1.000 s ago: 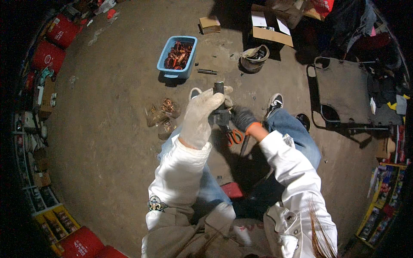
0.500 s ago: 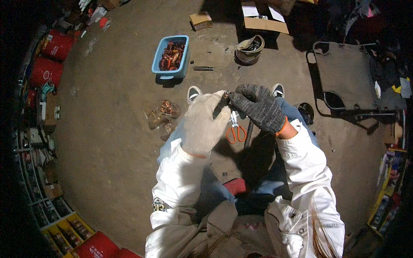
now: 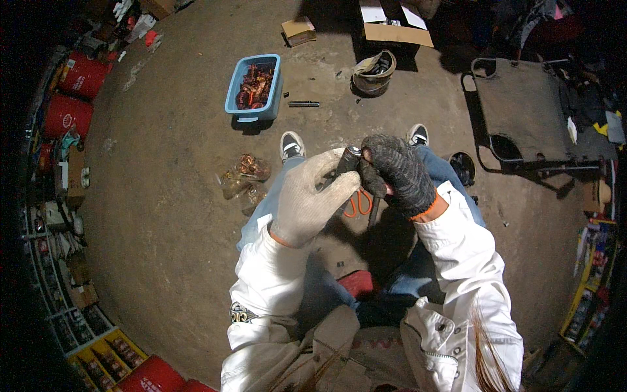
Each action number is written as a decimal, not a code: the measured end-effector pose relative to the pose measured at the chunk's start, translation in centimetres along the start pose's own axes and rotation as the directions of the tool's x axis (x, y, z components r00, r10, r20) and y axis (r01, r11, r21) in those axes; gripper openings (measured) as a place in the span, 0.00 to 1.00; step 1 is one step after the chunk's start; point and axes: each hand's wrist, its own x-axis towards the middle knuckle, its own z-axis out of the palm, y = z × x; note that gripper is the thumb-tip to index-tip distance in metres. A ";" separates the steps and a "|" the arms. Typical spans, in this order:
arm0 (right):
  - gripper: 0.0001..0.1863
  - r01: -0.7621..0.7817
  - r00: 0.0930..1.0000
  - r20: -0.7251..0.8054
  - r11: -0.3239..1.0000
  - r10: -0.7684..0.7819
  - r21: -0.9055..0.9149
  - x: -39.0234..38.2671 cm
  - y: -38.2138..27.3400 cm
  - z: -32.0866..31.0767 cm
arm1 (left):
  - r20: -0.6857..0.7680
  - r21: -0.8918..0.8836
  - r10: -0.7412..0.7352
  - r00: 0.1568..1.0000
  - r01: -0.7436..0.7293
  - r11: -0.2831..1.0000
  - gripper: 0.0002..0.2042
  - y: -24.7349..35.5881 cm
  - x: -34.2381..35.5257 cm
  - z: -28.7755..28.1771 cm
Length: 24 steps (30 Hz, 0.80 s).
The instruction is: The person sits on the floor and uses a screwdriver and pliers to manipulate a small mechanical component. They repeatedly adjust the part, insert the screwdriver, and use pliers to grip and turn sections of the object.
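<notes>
My left hand (image 3: 304, 199), in a cream knit glove, grips a small dark cylindrical part (image 3: 350, 159) between thumb and fingers. The part's round, shiny end faces up. Close against its right side is my right hand (image 3: 403, 173), in a dark grey knit glove with an orange cuff. Its fingers are curled closed, and what they pinch is hidden. Below the hands, orange-handled scissors (image 3: 358, 204) show only their handle loops; the blades are covered. Next to them a dark rod (image 3: 374, 212) slants downward.
Ahead stands a blue bin (image 3: 277, 91) of copper-coloured scrap. Beside it are a dark bar (image 3: 304, 104), a bucket (image 3: 373, 75) and cardboard boxes (image 3: 398, 34). Clear bags with coppery pieces (image 3: 245, 176) lie left of my legs. A folding frame seat (image 3: 519, 108) stands right.
The dark part has turned so its shiny round end shows. My right fingers have curled in beside it, and my left thumb has come lower across it. The scissors are more covered.
</notes>
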 end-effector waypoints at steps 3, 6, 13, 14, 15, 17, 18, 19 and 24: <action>0.14 0.226 0.974 0.007 0.972 -0.226 -0.070 0.4 0.5 0.2 | 0.010 0.027 0.010 1.000 -0.010 1.000 0.16 0.1 -0.1 -0.2; 0.05 -0.028 0.997 0.075 0.891 -0.007 0.453 0.3 0.1 0.0 | 0.015 0.020 0.030 0.999 -0.031 0.999 0.16 0.1 -0.1 -0.4; 0.21 -0.026 1.000 0.026 0.914 0.017 0.404 0.6 -2.3 -0.7 | 0.067 0.021 0.145 0.987 -0.147 0.989 0.16 -1.0 -0.1 -0.7; 0.20 -0.113 0.992 0.108 0.880 0.071 0.461 0.7 -2.6 -1.0 | 0.066 0.006 0.167 0.984 -0.167 0.986 0.16 -1.2 -0.1 -0.7; 0.20 -0.167 0.981 0.172 0.839 0.089 0.519 0.7 -2.8 -1.2 | 0.066 0.014 0.174 0.982 -0.175 0.984 0.16 -1.3 -0.1 -0.7; 0.20 -0.157 0.986 0.118 0.890 0.117 0.428 0.5 -2.9 -1.2 | 0.067 0.027 0.204 0.977 -0.207 0.978 0.16 -1.4 -0.1 -0.7; 0.20 -0.148 0.988 0.110 0.902 0.112 0.406 0.4 -2.9 -1.3 | 0.066 0.030 0.204 0.977 -0.207 0.978 0.16 -1.4 0.0 -0.6; 0.19 -0.138 0.989 0.101 0.913 0.107 0.384 0.3 -2.7 -1.4 | 0.066 0.034 0.205 0.977 -0.207 0.978 0.16 -1.3 0.0 -0.6; 0.11 0.224 0.970 0.077 0.972 -0.230 0.078 0.5 -0.5 -2.3 | -0.019 0.027 0.087 0.996 -0.086 0.996 0.16 -0.9 0.1 -0.1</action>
